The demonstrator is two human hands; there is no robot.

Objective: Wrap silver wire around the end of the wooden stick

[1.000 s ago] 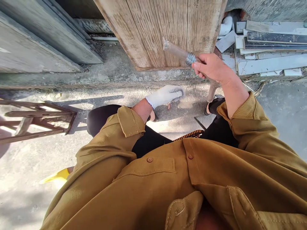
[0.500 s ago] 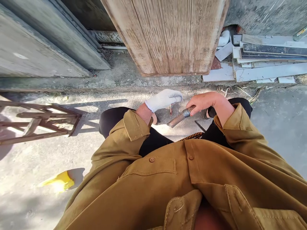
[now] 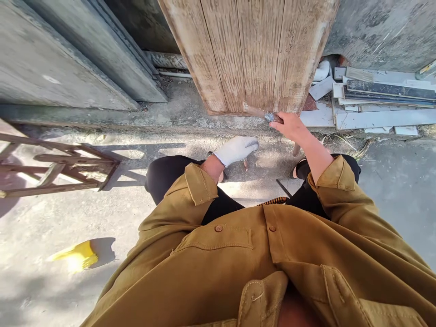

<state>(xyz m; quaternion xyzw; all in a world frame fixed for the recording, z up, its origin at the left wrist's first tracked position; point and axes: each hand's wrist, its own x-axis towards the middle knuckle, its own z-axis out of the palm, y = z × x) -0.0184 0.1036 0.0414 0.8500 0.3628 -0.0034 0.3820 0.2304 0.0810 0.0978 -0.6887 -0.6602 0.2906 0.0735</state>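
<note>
My left hand [image 3: 236, 151], in a white glove, hovers low over the ground between my knees with its fingers curled closed. A small reddish-brown piece [image 3: 245, 165] shows just below those fingers; whether the hand holds it I cannot tell. My bare right hand [image 3: 289, 126] grips a wooden stick-like tool [image 3: 257, 111] bound with wire, its pale end pointing left across the lower edge of an upright wooden panel [image 3: 252, 59]. Beneath my right wrist a brownish rod [image 3: 296, 149] shows; its link to the tool is unclear.
A wooden frame [image 3: 68, 160] lies at the left, and a yellow object [image 3: 80, 255] sits on the concrete. Stacked board strips [image 3: 384, 118] lie at the right. Grey slabs [image 3: 85, 54] lean at the upper left. A dark thin stick [image 3: 284, 187] is by my right foot.
My right hand has moved up and away from me, swinging the wooden tool from pointing down-left to lying across the panel's lower edge. The left hand stays closed in nearly the same place.
</note>
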